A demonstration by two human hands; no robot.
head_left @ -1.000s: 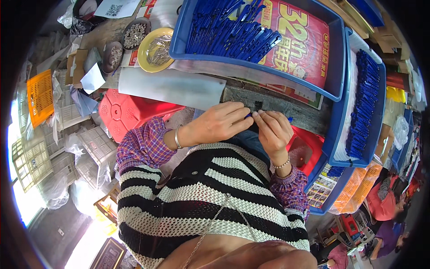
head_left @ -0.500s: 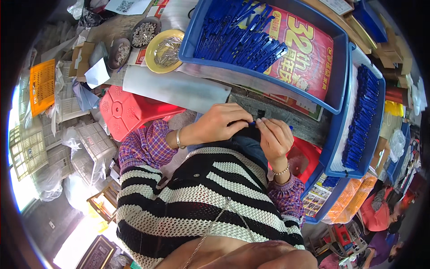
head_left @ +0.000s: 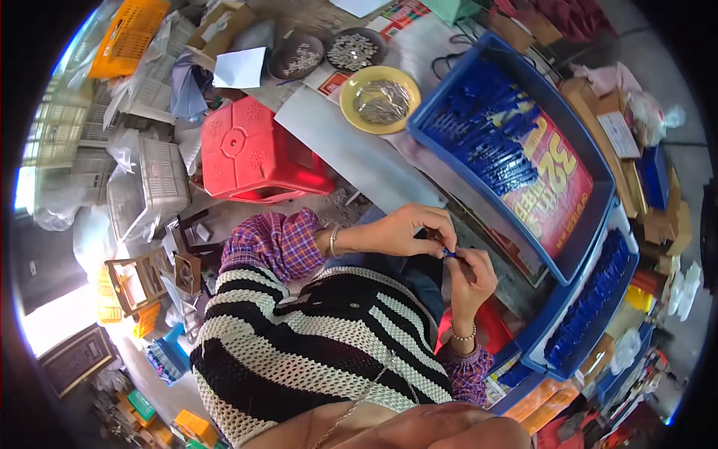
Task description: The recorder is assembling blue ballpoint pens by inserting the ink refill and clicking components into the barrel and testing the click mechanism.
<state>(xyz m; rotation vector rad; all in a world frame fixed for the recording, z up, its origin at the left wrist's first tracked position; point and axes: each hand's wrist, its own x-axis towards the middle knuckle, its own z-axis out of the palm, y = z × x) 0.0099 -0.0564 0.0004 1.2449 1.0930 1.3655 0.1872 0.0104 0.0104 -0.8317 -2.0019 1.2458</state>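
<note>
My left hand (head_left: pixel 410 230) and my right hand (head_left: pixel 473 275) meet in front of my waist, fingertips pinched together. Between them shows a small blue plastic piece (head_left: pixel 450 253), mostly covered by the fingers; its kind cannot be made out. Beyond the hands, a blue bin (head_left: pixel 516 224) holds many slim blue plastic parts (head_left: pixel 479 127) on a red and yellow printed sheet. Left of that bin stands a yellow bowl (head_left: pixel 351 112) of thin silvery metal pieces. Two dark dishes, one with round metal bits (head_left: pixel 353 51) and one with smaller bits (head_left: pixel 303 60), lie farther left.
A second blue bin (head_left: pixel 531 358) with packed blue parts stands at the right. A red plastic stool (head_left: pixel 232 142) is at my left, near stacked pale crates (head_left: pixel 161 176) and an orange crate (head_left: pixel 131 37). A grey sheet (head_left: pixel 340 146) lies along the table's near edge.
The view has turned, so the bins, bowl and stool appear shifted and tilted. My hands stay together, with the blue piece still pinched between the fingertips.
</note>
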